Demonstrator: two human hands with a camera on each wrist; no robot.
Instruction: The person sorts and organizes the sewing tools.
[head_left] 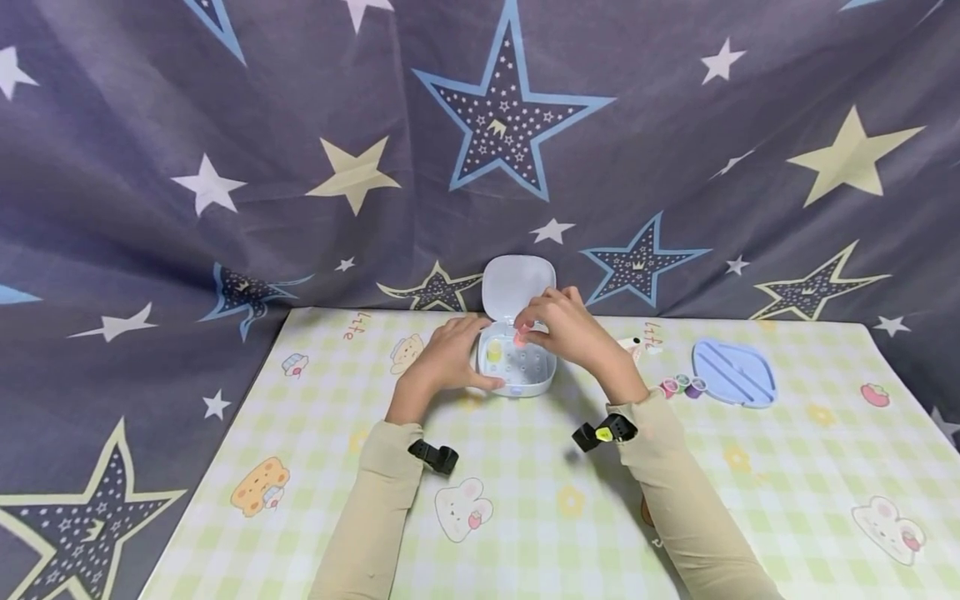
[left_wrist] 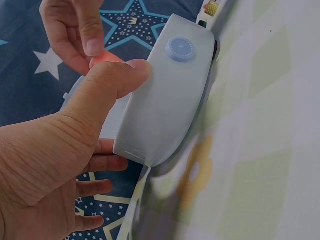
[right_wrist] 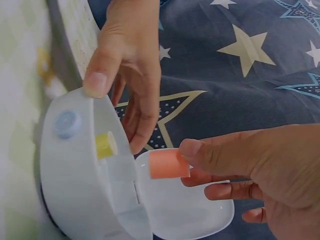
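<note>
A pale blue-white box stands on the table with its hinged lid tipped back. Small pegs or holes dot the floor inside, and a yellow thread spool is in its left part. My left hand grips the box's left side, thumb on the front rim and fingers around the wall. Over the box's interior, my right hand pinches a coral-orange thread spool between thumb and fingers. In the left wrist view, the box's front wall with its round blue button hides the interior.
To the right lies a light blue tray with diagonal ridges. Beside its left edge are a pink spool, a green spool and a purple spool. Behind the table's back edge hangs a dark star-patterned curtain.
</note>
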